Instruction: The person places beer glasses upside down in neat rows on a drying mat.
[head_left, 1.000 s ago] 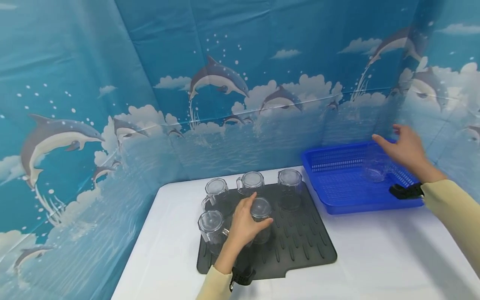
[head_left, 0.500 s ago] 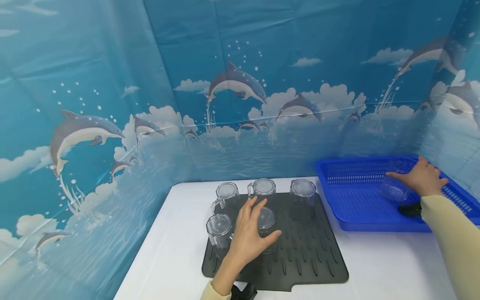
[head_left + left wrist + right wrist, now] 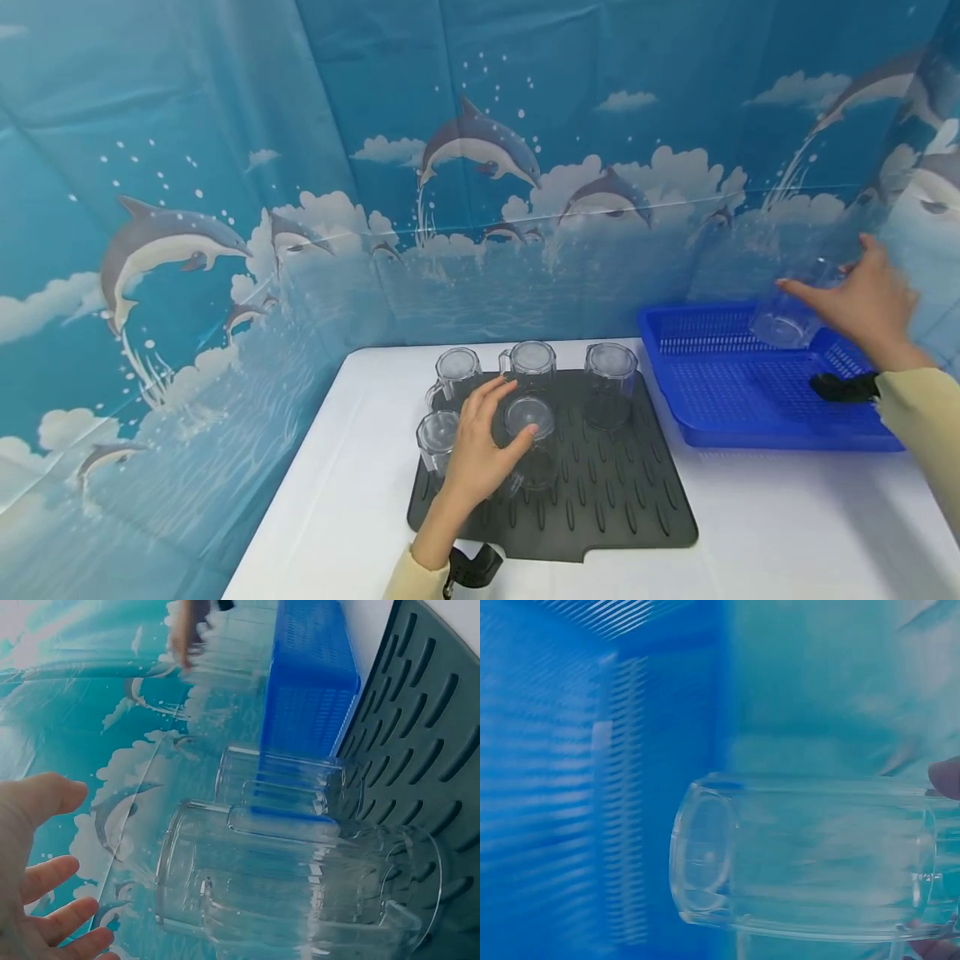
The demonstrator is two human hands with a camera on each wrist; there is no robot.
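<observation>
My right hand (image 3: pixel 870 304) grips a clear glass mug (image 3: pixel 787 321) near its rim, thumb on one side and fingers on the other. This mug hangs tilted above the back part of a blue plastic basket (image 3: pixel 720 437); in the right wrist view the mug (image 3: pixel 817 855) shows its thick base toward the basket. My left hand (image 3: pixel 474 450) hovers over the dark drying mat (image 3: pixel 600 508), fingers spread, beside an upside-down glass mug (image 3: pixel 531 421). Nothing sits between those fingers in the left wrist view, where mugs (image 3: pixel 300 877) stand apart from the hand.
Upside-down mugs also stand on the mat: one at front left (image 3: pixel 437 437), one at back left (image 3: pixel 459 371), one at back middle (image 3: pixel 532 358), one at back right (image 3: pixel 610 383). A white table (image 3: pixel 322 500) lies beneath, with a dolphin-print curtain (image 3: pixel 465 275) behind.
My right hand came down to the mug in the basket, took hold of it and raised it. My left hand stays over the mat with little movement. The head view shifted slightly.
</observation>
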